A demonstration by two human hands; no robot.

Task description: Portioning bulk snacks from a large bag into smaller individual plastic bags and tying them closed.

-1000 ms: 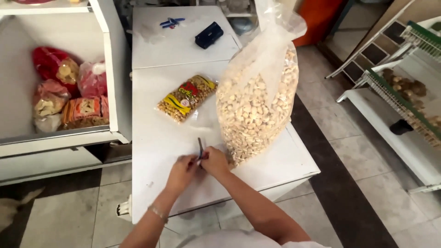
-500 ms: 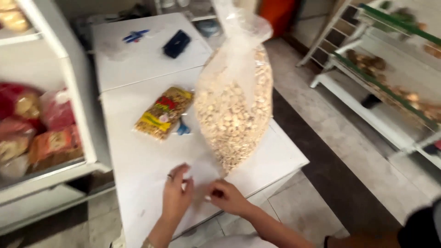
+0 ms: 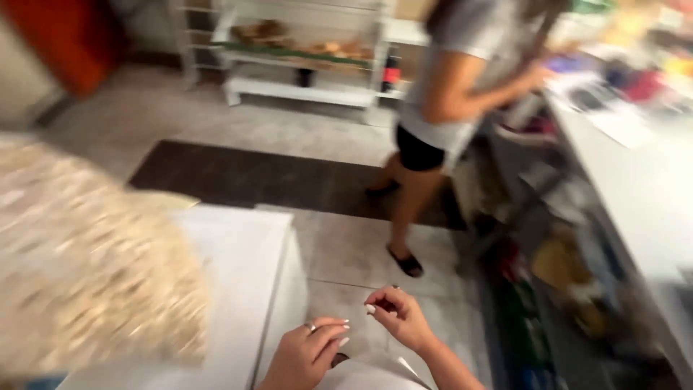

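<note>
Far left: big clear bag of pale nuts (image 3: 86, 282), badly blurred, sitting on the white table (image 3: 238, 245) & filling most of its left part. Table's right edge runs down toward bottom centre, w/ grey tiled floor (image 3: 346, 253) beyond it. Just right of that edge, left hand (image 3: 307, 354), ring on one finger, fingers curled loosely, hovering near the table corner; a small dark bit shows under the fingertips, can't tell what it is or if it's gripped. Right hand (image 3: 397, 314) just beside it, a little higher, over the floor; fingers bent inward, nothing clearly held. The two hands are close but not touching. Behind, a dark mat (image 3: 238, 177) on the floor & a white shelf rack (image 3: 303, 65) w/ baked goods. Right of centre another person (image 3: 447, 94) in grey top & dark shorts stands at a long counter (image 3: 635, 180) on the far right.
</note>
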